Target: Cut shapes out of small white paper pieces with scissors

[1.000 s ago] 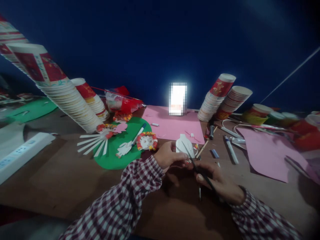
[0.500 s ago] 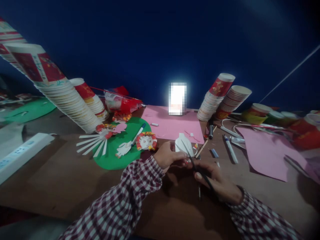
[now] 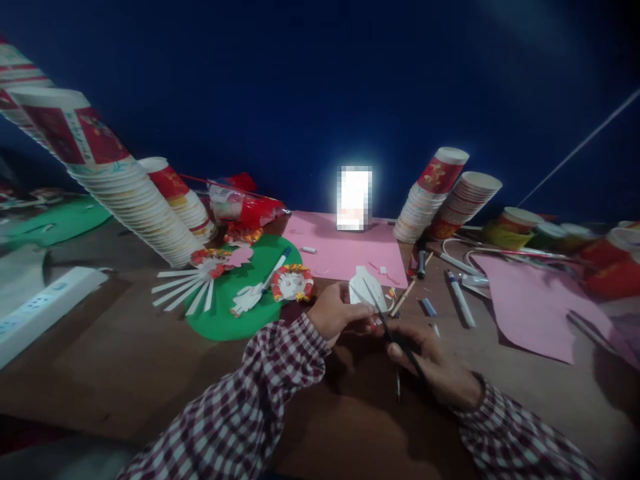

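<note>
My left hand is closed on the lower edge of a white paper cutout, shaped with a narrow neck and a wide body. My right hand is wrapped around black-handled scissors, whose blades slant up and left across the cutout. How far the blades are apart cannot be made out. A thin metal-tipped stick hangs below my right fingers. Left of my hands, a round paper face with a red and yellow rim and a white paper figure lie on a green sheet.
Tall leaning stacks of paper cups stand at left, with shorter stacks at back right. A bright blurred screen rises behind a pink sheet. Markers, another pink sheet and a power strip flank my hands.
Almost nothing differs. Both hands keep their places and their grips on the paper cutout and scissors, while the whole view shifts very slightly.
</note>
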Available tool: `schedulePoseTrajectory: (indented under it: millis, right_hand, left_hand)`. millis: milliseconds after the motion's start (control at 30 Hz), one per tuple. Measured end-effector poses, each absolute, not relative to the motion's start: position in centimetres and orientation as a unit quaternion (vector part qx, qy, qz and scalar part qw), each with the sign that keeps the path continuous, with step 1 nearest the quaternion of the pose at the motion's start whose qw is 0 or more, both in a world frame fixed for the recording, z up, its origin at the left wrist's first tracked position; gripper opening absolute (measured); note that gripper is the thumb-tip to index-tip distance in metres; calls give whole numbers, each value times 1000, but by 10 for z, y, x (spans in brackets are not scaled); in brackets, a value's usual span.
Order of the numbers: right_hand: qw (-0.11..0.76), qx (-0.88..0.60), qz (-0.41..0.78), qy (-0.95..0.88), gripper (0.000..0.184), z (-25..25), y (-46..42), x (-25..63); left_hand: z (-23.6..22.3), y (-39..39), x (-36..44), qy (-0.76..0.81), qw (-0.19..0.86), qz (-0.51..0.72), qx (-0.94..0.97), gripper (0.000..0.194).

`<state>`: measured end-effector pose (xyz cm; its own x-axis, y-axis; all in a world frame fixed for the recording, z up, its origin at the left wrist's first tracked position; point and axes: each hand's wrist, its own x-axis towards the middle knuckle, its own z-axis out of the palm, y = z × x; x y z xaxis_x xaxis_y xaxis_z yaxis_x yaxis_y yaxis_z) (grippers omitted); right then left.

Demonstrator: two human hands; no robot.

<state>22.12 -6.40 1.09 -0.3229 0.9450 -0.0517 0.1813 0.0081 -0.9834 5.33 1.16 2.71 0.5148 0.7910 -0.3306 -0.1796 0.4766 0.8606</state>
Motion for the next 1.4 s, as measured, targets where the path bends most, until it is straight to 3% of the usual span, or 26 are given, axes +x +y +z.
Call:
schedulePoseTrajectory:
  millis: [733, 1233, 1400]
  right_hand:
    - [394, -447, 523, -609, 30, 14, -62, 215]
    - [397, -445, 531, -601, 30, 12, -63, 218]
    - [388, -451, 538, -597, 31, 10, -62, 219]
  left_hand:
    - [26, 8, 57, 386, 754, 347, 403, 16]
    - [26, 9, 59, 398, 779, 334, 351, 28]
    - [20, 11, 58, 413, 753, 351, 373, 21]
